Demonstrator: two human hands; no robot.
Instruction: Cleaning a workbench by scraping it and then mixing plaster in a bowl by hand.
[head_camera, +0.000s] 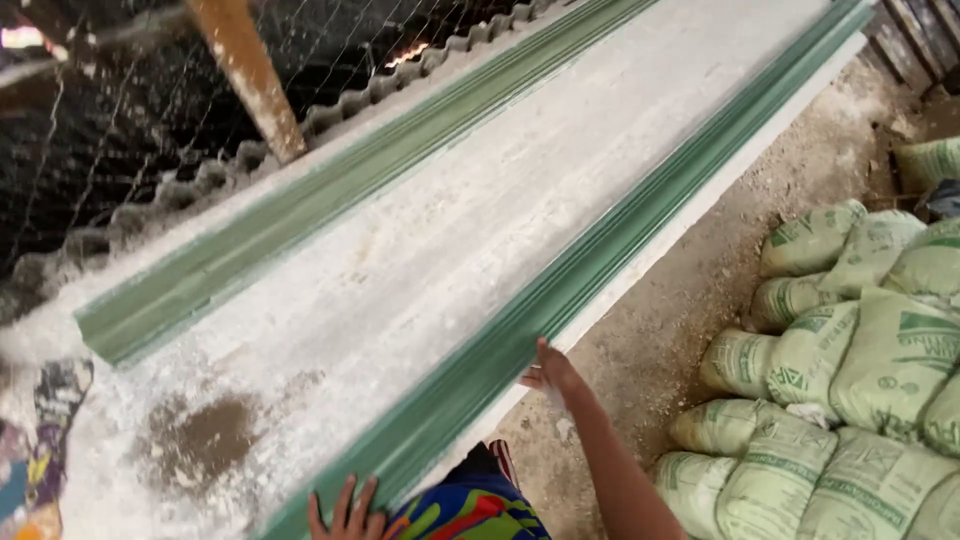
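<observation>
A long white-dusted work table (480, 230) runs away from me, with a green moulded strip (300, 215) along its far side and another green moulded strip (600, 260) along its near edge. My right hand (550, 372) grips the near strip from its outer side, thumb on top. My left hand (345, 515) rests at the bottom of the view, fingers spread on the same strip's near end. Below the hands shows a bit of bright patterned clothing (470, 510).
Stacked pale green sacks (850, 370) fill the right side on a dusty floor (690, 300). Behind the table stand a corrugated sheet edge (230, 170), wire mesh and a slanted wooden post (250, 70). A dark damp patch (205, 440) marks the table near me.
</observation>
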